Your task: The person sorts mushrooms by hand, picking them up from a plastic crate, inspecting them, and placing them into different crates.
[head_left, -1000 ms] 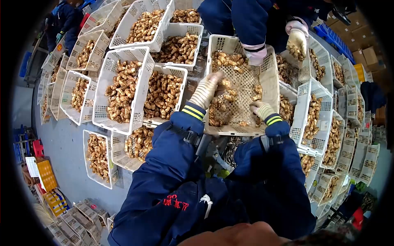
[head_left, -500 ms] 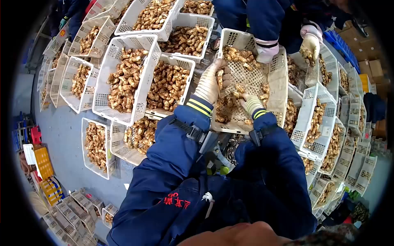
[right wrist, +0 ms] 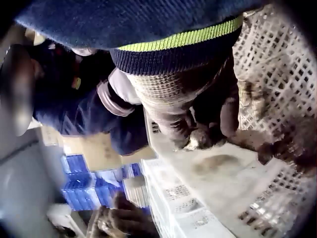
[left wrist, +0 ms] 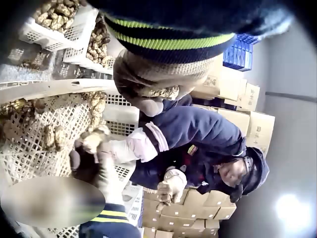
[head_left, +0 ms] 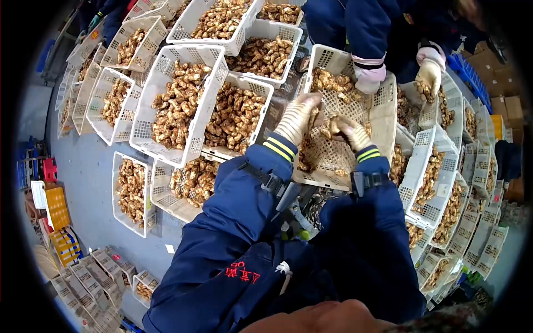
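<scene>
In the head view my left hand [head_left: 298, 119], in a pale knitted glove, is over the left rim of a white mesh crate [head_left: 330, 178]. It grips a knobbly brown-and-white piece [left wrist: 164, 92], seen best in the left wrist view. My gloved right hand [head_left: 355, 135] is over the crate floor, pinching another such piece [head_left: 333, 125] between thumb and fingers. The right wrist view shows that piece [right wrist: 199, 140] at the fingertips. More brown pieces [head_left: 333, 82] lie in the crate, mostly toward its far end and sides.
Across the crate a person's gloved hand [head_left: 368, 83] reaches into it; their other hand [head_left: 428, 79] holds a piece further right. Filled crates [head_left: 179, 108] stand stacked on the left, and more crates [head_left: 430, 166] on the right. Cardboard boxes [left wrist: 208, 208] are piled behind the person.
My right hand has come up from the crate floor with a piece, toward my left hand. The left hand stays near the left rim. The crates have shifted right in view.
</scene>
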### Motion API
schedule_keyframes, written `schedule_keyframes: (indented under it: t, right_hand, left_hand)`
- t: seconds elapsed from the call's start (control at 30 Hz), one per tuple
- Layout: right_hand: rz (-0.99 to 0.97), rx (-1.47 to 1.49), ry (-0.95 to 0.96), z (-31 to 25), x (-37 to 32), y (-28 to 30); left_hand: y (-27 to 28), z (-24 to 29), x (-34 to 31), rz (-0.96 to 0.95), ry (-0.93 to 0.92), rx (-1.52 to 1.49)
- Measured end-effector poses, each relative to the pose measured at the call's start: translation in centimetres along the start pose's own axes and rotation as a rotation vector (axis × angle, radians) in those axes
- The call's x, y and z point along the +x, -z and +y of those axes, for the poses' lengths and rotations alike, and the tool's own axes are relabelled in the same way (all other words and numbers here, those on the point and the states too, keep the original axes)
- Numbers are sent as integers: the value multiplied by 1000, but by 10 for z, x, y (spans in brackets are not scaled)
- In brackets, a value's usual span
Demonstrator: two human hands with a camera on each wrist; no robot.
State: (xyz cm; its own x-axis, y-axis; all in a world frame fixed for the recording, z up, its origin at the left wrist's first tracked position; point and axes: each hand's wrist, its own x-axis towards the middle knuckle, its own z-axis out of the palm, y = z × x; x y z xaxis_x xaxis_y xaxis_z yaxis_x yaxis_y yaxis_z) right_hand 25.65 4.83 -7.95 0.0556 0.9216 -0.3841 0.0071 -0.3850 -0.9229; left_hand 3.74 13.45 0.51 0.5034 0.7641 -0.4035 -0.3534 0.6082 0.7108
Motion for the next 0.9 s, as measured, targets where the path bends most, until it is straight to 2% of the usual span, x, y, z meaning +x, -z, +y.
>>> schedule_keyframes:
  t: [0.03, 0.07, 0.13, 0.17, 0.2, 0.37, 0.47, 0.5, 0.53, 0.6, 0.63, 0.73, 0.77, 0.8, 0.87, 0.9]
  right_hand:
    - [47, 119, -16, -26, -15, -2]
    - [60, 54, 111, -15, -12, 12]
    - [14, 434, 82, -30, -32, 4]
    - [10, 475, 76, -30, -33, 2]
    - [-12, 509, 91, -31, -33, 2]
    - [32, 536, 123, -49, -39, -13]
    - [176, 264, 145, -37, -26, -12]
    - [234, 177, 154, -55, -35, -24]
    - [264, 30, 212, -59, -34, -29]
    - [173, 3, 329, -66, -35, -38]
    - [186, -35, 339, -67, -35, -39]
    - [144, 366, 344, -68, -30, -30]
    - [213, 391, 297, -57, -19, -18]
    - [216, 400, 310, -33, -6, -2]
    - [401, 93, 79, -11, 0, 9]
    - [448, -292, 66, 13, 10, 16]
  left_hand:
    - [0, -1, -1, -22, 26, 14]
    - [8, -13, 5, -97, 3, 38]
    - [3, -18, 5, -61, 91, -30]
    - [2, -18, 8, -82, 39, 49]
    - [4, -18, 7, -115, 88, 53]
    - [-1, -14, -1, -150, 93, 41]
    - [3, -23, 8, -155, 77, 87]
    - [-3, -18, 2, -175, 26, 115]
    - [-6, -12, -5, -184, 119, 100]
    - [-9, -8, -8, -275, 178, 102]
    - [-12, -6, -10, -258, 211, 125]
    - [-5, -21, 0, -306, 117, 95]
    - [-7, -16, -3, -219, 115, 155]
    - [-7, -16, -1, -166, 129, 91]
    - [-4, -13, 1, -162, 18, 49]
    - [-1, -17, 5, -127, 11, 28]
